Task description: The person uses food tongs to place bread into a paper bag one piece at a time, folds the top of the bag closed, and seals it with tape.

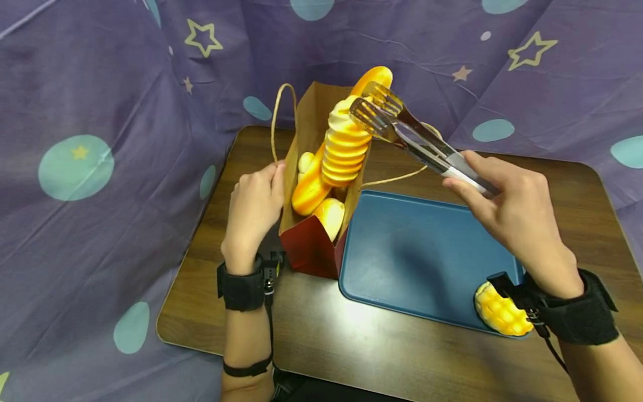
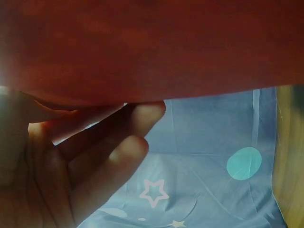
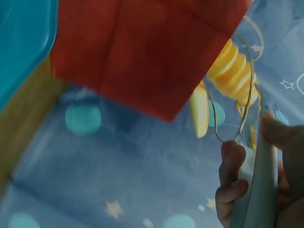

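Observation:
My right hand [image 1: 517, 206] grips the metal tongs [image 1: 427, 142] by their pale handles. Their slotted tips overlap the top end of a ridged, spiral bread roll [image 1: 344, 153]; whether they touch it I cannot tell. That roll rests in the mouth of a red paper bag [image 1: 313, 248], against a long baguette [image 1: 308, 187] that sticks out at the far end. Lower in the bag sits a round bun [image 1: 330, 216]. My left hand [image 1: 256, 206] pinches the bag's left rim; in the left wrist view, fingers [image 2: 114, 175] lie against the red paper.
A blue tray [image 1: 402, 245] lies right of the bag, with a yellow, grid-scored bun [image 1: 502, 310] at its near right corner, partly behind the wrist strap. Rope handles [image 1: 276, 111] stand out from the bag. Behind the wooden table [image 1: 321, 324] hangs a purple patterned cloth [image 1: 125, 111].

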A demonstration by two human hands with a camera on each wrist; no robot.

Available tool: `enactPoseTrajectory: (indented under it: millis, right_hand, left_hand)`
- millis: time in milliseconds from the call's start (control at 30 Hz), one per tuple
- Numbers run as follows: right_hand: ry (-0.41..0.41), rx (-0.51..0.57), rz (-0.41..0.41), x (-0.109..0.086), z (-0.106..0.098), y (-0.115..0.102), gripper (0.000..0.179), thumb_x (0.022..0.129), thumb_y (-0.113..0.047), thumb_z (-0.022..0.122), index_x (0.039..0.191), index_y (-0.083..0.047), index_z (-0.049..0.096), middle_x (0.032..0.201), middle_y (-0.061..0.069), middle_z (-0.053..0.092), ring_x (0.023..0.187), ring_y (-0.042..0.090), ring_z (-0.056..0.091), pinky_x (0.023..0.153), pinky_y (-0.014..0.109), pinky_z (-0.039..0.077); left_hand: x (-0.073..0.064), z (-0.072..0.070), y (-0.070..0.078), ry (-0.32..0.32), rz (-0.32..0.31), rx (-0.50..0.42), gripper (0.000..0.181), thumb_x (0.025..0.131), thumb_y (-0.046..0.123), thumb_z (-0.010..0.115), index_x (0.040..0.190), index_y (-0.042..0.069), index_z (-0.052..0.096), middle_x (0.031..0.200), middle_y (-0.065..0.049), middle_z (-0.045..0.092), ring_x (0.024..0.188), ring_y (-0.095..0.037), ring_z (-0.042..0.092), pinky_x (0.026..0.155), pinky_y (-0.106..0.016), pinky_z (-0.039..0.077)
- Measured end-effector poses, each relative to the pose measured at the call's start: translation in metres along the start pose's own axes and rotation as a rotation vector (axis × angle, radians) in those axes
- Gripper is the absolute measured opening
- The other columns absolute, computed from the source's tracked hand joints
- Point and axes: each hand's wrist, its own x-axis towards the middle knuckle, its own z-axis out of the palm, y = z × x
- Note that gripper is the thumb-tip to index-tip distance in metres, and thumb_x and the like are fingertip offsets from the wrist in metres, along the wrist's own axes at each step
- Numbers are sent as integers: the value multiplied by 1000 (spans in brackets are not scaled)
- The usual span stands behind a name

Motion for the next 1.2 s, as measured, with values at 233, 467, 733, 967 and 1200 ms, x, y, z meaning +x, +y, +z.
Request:
enactPoseTrajectory:
  millis: [233, 467, 733, 967, 1200]
  right_hand:
    - [1, -116, -121, 2, 6, -5, 54, 95, -52, 65, 120, -4, 72, 87, 11, 70, 60, 14, 45, 60, 25, 33]
    - [-23, -200, -155, 2, 24, -13, 61, 99, -58, 51, 121, -4, 68, 76, 11, 61, 51, 21, 47, 46, 44, 38]
    - [-44, -161, -118, 7, 19, -12, 59, 84, -25, 84, 135, -3, 62, 79, 13, 61, 60, 21, 50, 57, 34, 37]
    - [51, -74, 34, 0, -15, -7, 48, 85, -17, 82, 129, -6, 67, 86, 16, 65, 67, -1, 39, 61, 18, 28]
    - [40, -179, 163, -8, -52, 3, 40, 91, -27, 75, 123, -4, 69, 81, 4, 64, 57, -14, 30, 52, 12, 25]
  left_hand:
    - [-1, -2, -1, 9, -19, 16, 40, 110, 29, 40, 88, 6, 64, 59, -2, 34, 51, -24, 38, 48, -39, 34]
    - [-1, -2, -3, 9, -17, 15, 42, 110, 29, 40, 79, 7, 57, 59, -1, 33, 50, -23, 37, 48, -38, 32]
    - [-1, -1, -5, 18, -26, 24, 39, 110, 27, 41, 108, 4, 72, 60, -2, 35, 53, -25, 42, 50, -41, 38]
    - [0, -1, -4, 18, -15, 14, 40, 110, 28, 41, 108, 3, 72, 61, -2, 35, 53, -26, 42, 51, -41, 37]
    - [3, -3, -3, 19, -10, 23, 39, 109, 27, 42, 98, 3, 69, 61, -1, 33, 53, -25, 38, 50, -40, 35]
